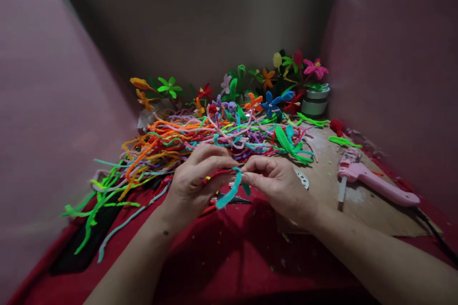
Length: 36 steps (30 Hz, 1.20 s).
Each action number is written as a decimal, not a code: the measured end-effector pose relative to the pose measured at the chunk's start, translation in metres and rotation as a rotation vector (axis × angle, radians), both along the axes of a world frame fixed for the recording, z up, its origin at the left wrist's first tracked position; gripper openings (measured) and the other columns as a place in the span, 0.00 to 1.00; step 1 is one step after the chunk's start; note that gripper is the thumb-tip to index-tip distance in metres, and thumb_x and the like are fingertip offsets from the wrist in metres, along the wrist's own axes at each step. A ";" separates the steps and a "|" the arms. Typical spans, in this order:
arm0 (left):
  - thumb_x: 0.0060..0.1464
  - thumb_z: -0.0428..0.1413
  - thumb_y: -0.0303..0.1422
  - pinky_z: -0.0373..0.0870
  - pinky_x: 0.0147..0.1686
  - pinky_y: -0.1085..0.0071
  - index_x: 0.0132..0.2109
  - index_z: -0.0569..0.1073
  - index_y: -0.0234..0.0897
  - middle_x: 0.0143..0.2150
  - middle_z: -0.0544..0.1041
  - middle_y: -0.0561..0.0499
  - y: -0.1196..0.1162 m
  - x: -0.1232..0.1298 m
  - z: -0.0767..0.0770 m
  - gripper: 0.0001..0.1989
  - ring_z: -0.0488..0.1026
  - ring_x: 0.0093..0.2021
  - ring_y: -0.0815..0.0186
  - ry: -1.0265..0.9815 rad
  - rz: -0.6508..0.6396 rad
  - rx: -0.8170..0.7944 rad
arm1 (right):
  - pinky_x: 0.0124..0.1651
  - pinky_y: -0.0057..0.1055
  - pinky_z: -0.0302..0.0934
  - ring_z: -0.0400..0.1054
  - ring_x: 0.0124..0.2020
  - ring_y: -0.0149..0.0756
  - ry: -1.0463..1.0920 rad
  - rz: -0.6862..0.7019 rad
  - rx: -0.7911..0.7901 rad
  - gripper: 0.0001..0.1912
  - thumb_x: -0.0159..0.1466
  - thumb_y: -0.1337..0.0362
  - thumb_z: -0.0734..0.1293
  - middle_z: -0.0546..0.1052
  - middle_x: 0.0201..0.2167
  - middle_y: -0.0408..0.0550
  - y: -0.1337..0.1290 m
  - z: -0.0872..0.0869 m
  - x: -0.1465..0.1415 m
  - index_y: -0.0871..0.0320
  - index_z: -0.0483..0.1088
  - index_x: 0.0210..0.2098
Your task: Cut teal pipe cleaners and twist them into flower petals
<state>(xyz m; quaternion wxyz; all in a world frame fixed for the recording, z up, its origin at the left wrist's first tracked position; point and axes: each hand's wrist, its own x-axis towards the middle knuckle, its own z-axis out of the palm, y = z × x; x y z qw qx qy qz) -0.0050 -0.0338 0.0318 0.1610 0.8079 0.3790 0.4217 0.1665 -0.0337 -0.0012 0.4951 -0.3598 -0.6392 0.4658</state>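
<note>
The teal strip (pixel 230 194) is fuzzy and slim, bent at its top; one long arm curves down toward the left and widens to a blunt end, while a shorter, darker arm hangs at the right. It is held up over the desk's red cloth (pixel 200 267), in front of the heaped stems (pixel 179 134). The left hand (pixel 196 176) and right hand (pixel 282 185) both pinch its top between thumb and fingers.
</note>
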 end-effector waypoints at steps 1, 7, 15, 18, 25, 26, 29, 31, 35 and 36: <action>0.49 0.57 0.28 0.63 0.40 0.70 0.34 0.76 0.40 0.36 0.73 0.50 0.000 0.000 0.000 0.04 0.68 0.38 0.66 0.074 -0.031 0.062 | 0.29 0.27 0.57 0.63 0.25 0.30 0.014 0.020 -0.028 0.05 0.56 0.67 0.65 0.71 0.22 0.42 0.000 0.000 0.000 0.60 0.70 0.25; 0.54 0.51 0.33 0.60 0.33 0.72 0.28 0.68 0.36 0.27 0.67 0.54 0.001 0.005 -0.007 0.08 0.63 0.31 0.69 0.107 -0.037 -0.260 | 0.29 0.27 0.55 0.62 0.25 0.29 -0.186 -0.048 0.204 0.07 0.57 0.71 0.64 0.70 0.21 0.43 -0.003 -0.002 0.001 0.60 0.67 0.22; 0.56 0.48 0.36 0.57 0.26 0.76 0.29 0.62 0.36 0.25 0.59 0.57 -0.001 0.014 -0.011 0.10 0.57 0.26 0.73 -0.035 0.004 -0.596 | 0.34 0.30 0.55 0.61 0.29 0.32 -0.301 -0.147 0.442 0.06 0.57 0.73 0.61 0.68 0.24 0.45 0.000 -0.011 -0.002 0.60 0.65 0.25; 0.57 0.46 0.36 0.59 0.27 0.76 0.30 0.61 0.36 0.26 0.63 0.56 -0.002 0.014 -0.010 0.10 0.60 0.27 0.72 -0.031 0.036 -0.517 | 0.32 0.28 0.56 0.62 0.27 0.29 -0.116 -0.006 0.080 0.04 0.58 0.68 0.63 0.69 0.24 0.43 0.004 -0.009 -0.004 0.60 0.67 0.26; 0.57 0.47 0.32 0.61 0.27 0.76 0.36 0.63 0.37 0.26 0.66 0.56 0.001 0.014 -0.021 0.03 0.64 0.24 0.73 -0.016 0.132 -0.276 | 0.28 0.26 0.53 0.58 0.23 0.26 0.091 0.044 -0.227 0.09 0.54 0.63 0.66 0.66 0.20 0.40 0.009 -0.011 -0.004 0.61 0.66 0.21; 0.57 0.47 0.31 0.61 0.27 0.76 0.38 0.64 0.37 0.27 0.66 0.56 0.002 0.014 -0.024 0.03 0.64 0.25 0.73 0.030 0.142 -0.191 | 0.28 0.26 0.53 0.57 0.23 0.26 0.076 0.023 -0.198 0.09 0.54 0.64 0.65 0.65 0.19 0.40 0.009 -0.012 -0.004 0.61 0.65 0.21; 0.55 0.47 0.25 0.60 0.28 0.77 0.38 0.67 0.36 0.30 0.66 0.53 0.003 0.011 -0.029 0.06 0.64 0.29 0.72 0.238 0.147 0.048 | 0.28 0.26 0.53 0.58 0.24 0.27 -0.021 -0.023 -0.104 0.07 0.55 0.67 0.64 0.66 0.19 0.40 0.008 -0.015 -0.004 0.61 0.67 0.21; 0.53 0.46 0.21 0.59 0.28 0.76 0.39 0.68 0.36 0.31 0.65 0.52 0.001 0.010 -0.029 0.10 0.63 0.29 0.71 0.363 0.152 0.106 | 0.28 0.25 0.54 0.59 0.23 0.27 -0.093 -0.050 -0.051 0.08 0.55 0.67 0.64 0.67 0.19 0.40 0.008 -0.016 -0.004 0.61 0.67 0.20; 0.50 0.45 0.19 0.56 0.25 0.77 0.38 0.70 0.36 0.31 0.63 0.52 -0.003 0.009 -0.027 0.13 0.61 0.27 0.71 0.535 0.169 0.039 | 0.27 0.24 0.52 0.58 0.22 0.26 -0.202 -0.083 0.026 0.10 0.56 0.68 0.64 0.66 0.17 0.39 0.008 -0.018 -0.005 0.61 0.66 0.19; 0.51 0.45 0.20 0.56 0.25 0.77 0.38 0.70 0.36 0.31 0.63 0.52 -0.003 0.009 -0.026 0.12 0.61 0.27 0.71 0.535 0.162 0.027 | 0.27 0.24 0.52 0.59 0.22 0.26 -0.218 -0.086 0.034 0.10 0.56 0.68 0.64 0.67 0.17 0.40 0.008 -0.018 -0.005 0.61 0.66 0.19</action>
